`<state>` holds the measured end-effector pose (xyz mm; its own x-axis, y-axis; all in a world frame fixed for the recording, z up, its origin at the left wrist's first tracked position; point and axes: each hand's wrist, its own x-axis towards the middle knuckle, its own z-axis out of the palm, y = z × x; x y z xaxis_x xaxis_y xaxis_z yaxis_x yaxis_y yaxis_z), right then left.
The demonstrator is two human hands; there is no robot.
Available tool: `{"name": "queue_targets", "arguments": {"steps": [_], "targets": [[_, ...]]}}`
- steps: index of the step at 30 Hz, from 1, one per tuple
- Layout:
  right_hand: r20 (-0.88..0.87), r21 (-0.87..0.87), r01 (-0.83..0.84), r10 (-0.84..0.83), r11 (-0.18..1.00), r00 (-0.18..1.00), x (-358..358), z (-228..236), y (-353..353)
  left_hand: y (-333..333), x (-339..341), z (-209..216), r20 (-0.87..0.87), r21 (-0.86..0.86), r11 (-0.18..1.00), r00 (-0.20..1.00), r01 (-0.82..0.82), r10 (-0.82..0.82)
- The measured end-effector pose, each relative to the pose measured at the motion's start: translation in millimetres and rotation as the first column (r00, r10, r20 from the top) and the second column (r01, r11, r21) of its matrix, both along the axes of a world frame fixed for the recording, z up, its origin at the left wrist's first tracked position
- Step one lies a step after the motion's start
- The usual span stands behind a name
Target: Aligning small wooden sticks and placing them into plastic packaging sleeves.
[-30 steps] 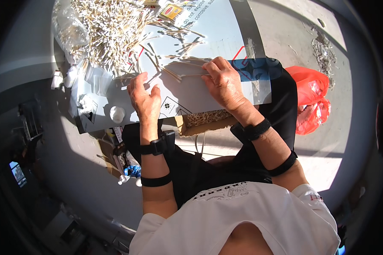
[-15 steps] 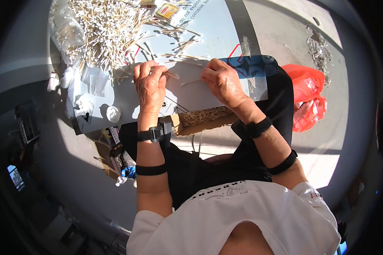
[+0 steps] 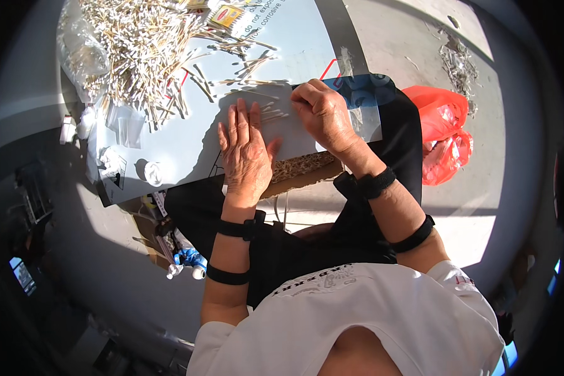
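My left hand (image 3: 245, 153) lies palm down on the grey-white board (image 3: 188, 141), its fingers stretched out and slightly apart. Right beside its fingers are several loose cotton swabs (image 3: 274, 116), in my shadow. To the right, my right hand (image 3: 324, 114) is closed, thumb and fingers pressed together; whatever it may hold is hidden. Beyond both hands a large heap of cotton swabs (image 3: 138, 53) covers the far left of the board. A few stray swabs (image 3: 250, 67) lie between the heap and my hands.
A cardboard box (image 3: 304, 180) with swabs sits below the board's near edge. On the board are a yellow packet (image 3: 225, 17), a clear bag (image 3: 84, 56), a clear pouch (image 3: 126, 125), a white round piece (image 3: 153, 173) and blue film (image 3: 376, 92). Red bags (image 3: 448, 156) stand at right.
My left hand has opened and moved right; the swabs it held now lie on the board by its fingers. A swab seen at my right fingertips no longer shows there. The view has shifted slightly.
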<state>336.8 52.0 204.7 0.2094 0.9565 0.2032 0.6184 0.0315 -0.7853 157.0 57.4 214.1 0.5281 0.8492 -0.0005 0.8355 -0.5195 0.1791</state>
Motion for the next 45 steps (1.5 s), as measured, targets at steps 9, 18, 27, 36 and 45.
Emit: {"name": "queue_targets", "arguments": {"steps": [9, 18, 27, 36, 45], "targets": [[0.258, 0.056, -0.137, 0.118, 0.989, 0.959, -12, -2, 35, 7, 1, -11, 0.053, -0.027, 0.999, 0.998, 0.022, -0.021], [0.328, 0.062, -0.411, 0.371, 0.909, 0.869, -1, 0, 44, -1, 3, -14, 0.097, 0.016, 1.000, 0.995, -0.023, 0.022], [0.215, 0.017, -0.229, 0.220, 0.973, 0.951, -11, -4, 19, 6, 9, -12, 0.066, 0.015, 0.999, 0.997, -0.035, 0.034], [-0.276, 0.127, 0.040, -0.004, 0.991, 0.961, -28, -5, -9, -7, 4, -8, 0.383, -0.091, 0.994, 0.920, -0.058, 0.089], [-0.570, 0.184, 0.143, -0.013, 0.973, 0.821, -53, -16, -11, 8, 22, -29, 0.922, -0.326, 0.943, 0.198, -0.059, 0.331]]}}
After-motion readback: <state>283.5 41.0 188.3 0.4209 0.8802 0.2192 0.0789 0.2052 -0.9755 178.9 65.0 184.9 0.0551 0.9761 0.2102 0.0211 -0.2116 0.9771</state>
